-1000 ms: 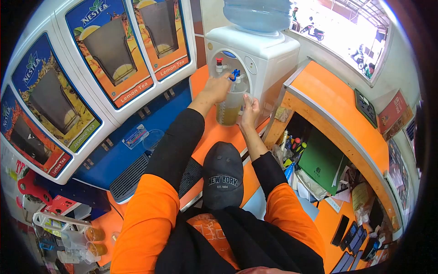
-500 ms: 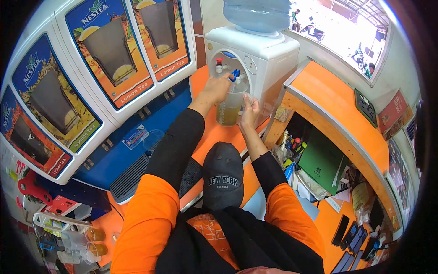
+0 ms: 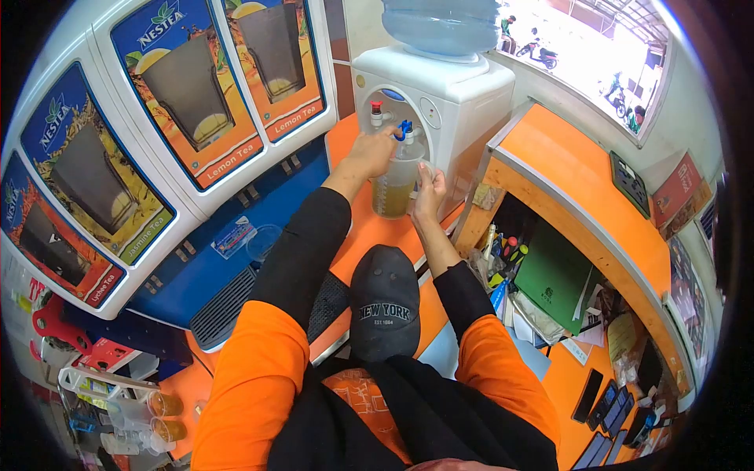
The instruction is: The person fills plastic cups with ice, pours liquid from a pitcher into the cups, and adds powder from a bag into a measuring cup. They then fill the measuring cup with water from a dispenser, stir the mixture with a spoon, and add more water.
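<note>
A clear plastic pitcher (image 3: 395, 196), partly filled with yellowish liquid, stands upright beneath the taps of a white water dispenser (image 3: 471, 82). My right hand (image 3: 428, 191) is closed on the pitcher's handle side. Up at the blue tap (image 3: 404, 130), the fingers of my left hand (image 3: 373, 155) are curled against the lever, partly hiding it. Left of that lever is a red tap (image 3: 376, 107), which no hand touches. The water stream, if any, cannot be made out.
A tea dispenser (image 3: 228, 169) with a drip tray (image 3: 224, 308) fills the left side. An orange shelf (image 3: 573, 161) rises at the right, with a green folder (image 3: 550, 275) inside. Several phones (image 3: 585, 396) lie at lower right; cups (image 3: 165, 404) stand at lower left.
</note>
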A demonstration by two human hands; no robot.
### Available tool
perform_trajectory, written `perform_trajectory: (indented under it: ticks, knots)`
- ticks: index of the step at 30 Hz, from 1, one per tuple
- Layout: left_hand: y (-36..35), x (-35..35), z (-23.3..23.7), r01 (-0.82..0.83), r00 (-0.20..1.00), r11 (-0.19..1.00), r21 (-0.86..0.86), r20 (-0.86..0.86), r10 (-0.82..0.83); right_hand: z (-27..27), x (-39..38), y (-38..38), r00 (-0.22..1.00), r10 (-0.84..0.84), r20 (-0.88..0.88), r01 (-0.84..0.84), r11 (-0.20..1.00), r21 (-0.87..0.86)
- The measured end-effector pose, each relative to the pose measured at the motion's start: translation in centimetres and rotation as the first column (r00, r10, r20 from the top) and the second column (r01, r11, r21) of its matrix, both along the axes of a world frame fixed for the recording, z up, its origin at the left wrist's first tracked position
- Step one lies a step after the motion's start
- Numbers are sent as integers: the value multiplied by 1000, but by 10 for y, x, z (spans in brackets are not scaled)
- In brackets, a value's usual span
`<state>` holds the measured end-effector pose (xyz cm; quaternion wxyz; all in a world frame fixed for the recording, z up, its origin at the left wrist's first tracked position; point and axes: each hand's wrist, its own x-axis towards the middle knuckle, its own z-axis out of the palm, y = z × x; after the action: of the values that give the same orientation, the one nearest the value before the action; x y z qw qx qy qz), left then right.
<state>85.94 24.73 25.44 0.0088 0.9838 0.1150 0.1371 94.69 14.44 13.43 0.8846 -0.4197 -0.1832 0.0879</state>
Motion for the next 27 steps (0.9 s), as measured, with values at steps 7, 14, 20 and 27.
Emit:
perform_trajectory:
  ticks: [7, 14, 20, 27]
  knots:
    - [-5, -3, 5, -6, 1000, 1000, 25, -15, 7, 0, 0, -1, 1000, 16, -2, -16, 1000, 2]
    - [-6, -3, 6, -17, 1000, 1000, 18, -23, 17, -1, 0, 1, 1000, 5, -14, -4, 1000, 14]
    - [-2, -1, 0, 12, 1000, 1000, 19, 16, -13, 1, -1, -2, 1000, -6, 0, 5, 1000, -14]
    - [0, 0, -1, 2, 1000, 1000, 29, 2, -3, 0, 0, 1, 1000, -20, 5, 20, 1000, 5]
